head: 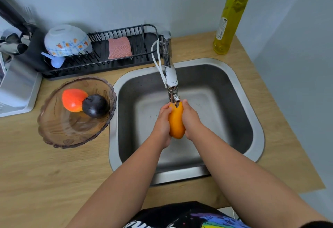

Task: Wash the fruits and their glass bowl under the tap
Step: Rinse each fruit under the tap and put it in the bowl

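An oblong yellow-orange mango [176,121] is held upright over the steel sink [255,125], directly under the tap spout [173,90]. My left hand [162,125] presses its left side and my right hand [191,119] its right side. On the counter left of the sink stands the tinted glass bowl [54,130], holding a red-orange fruit [73,99] and a dark purple fruit [95,106] that touch each other.
A black dish rack [137,47] behind the bowl carries an upturned patterned bowl [67,40] and a pink sponge [119,47]. A bottle of yellow liquid [231,15] stands at the back right. A white appliance [18,87] and a utensil holder [34,47] sit far left.
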A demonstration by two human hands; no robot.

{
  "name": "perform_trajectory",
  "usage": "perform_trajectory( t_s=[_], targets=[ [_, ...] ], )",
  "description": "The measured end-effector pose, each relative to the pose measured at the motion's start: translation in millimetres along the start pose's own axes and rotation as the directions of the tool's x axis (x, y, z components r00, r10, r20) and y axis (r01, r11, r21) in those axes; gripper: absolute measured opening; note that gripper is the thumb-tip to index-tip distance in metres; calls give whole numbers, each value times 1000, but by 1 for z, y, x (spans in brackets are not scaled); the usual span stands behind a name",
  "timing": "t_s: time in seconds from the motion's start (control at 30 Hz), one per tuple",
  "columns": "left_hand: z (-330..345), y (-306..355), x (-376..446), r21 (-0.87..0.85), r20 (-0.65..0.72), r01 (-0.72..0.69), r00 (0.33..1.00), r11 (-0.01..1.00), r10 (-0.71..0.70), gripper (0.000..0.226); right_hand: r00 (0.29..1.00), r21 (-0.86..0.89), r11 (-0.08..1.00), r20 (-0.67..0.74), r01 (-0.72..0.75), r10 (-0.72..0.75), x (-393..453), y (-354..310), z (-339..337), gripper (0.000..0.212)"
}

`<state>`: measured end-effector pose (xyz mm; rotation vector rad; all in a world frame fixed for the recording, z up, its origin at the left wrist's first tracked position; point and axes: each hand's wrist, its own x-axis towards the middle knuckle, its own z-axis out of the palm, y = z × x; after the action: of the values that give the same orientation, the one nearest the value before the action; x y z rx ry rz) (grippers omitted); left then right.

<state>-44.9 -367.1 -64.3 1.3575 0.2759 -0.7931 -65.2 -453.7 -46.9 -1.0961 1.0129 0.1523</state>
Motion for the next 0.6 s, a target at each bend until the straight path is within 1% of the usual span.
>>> perform_trajectory(
  t_s=[0.03,0.07,0.1,0.13,0.17,0.23,0.3,0.37,0.43,0.5,0.53,0.57,0.6],
  targets=[
    [-1,-1,3,16,-54,-5,999,1000,6,25,998,-60,997,34,45,-43,-2,4,0,52],
    [-3,-1,6,22,-111,6,994,1000,-4,29,990,-149,980,82,129,-117,-4,11,2,58],
    [-3,1,7,15,-153,22,988,1000,-20,34,969,-218,949,141,228,-201,-7,19,4,63],
    [-2,1,9,7,-172,32,985,999,-30,39,950,-256,920,179,298,-258,-10,24,6,66],
    [-2,1,10,-7,-170,38,985,999,-38,42,936,-260,904,195,338,-294,-9,29,7,67],
    [2,-3,11,-21,-178,31,983,999,-34,44,929,-252,897,173,363,-327,-8,30,7,68],
    [7,-4,6,-3,-207,-2,978,1000,2,42,933,-245,900,125,360,-339,-10,24,7,62],
    [9,-6,2,111,-205,-86,973,990,108,42,947,-200,926,54,320,-315,-12,13,6,46],
    [8,-6,-5,209,-160,-177,964,962,212,40,964,-159,951,1,264,-267,-12,4,2,33],
    [1,-6,-9,202,-128,-244,954,949,273,31,988,-98,984,-26,148,-152,-15,-1,0,24],
    [-2,-6,-11,190,-127,-259,950,947,285,28,996,-70,994,-34,86,-88,-17,0,1,24],
    [-5,-5,-10,177,-135,-256,950,950,281,26,998,-48,998,-44,51,-53,-19,3,2,25],
    [-7,-4,-10,155,-151,-238,954,959,261,24,995,-48,997,-70,65,-68,-20,8,4,26]
  ],
)
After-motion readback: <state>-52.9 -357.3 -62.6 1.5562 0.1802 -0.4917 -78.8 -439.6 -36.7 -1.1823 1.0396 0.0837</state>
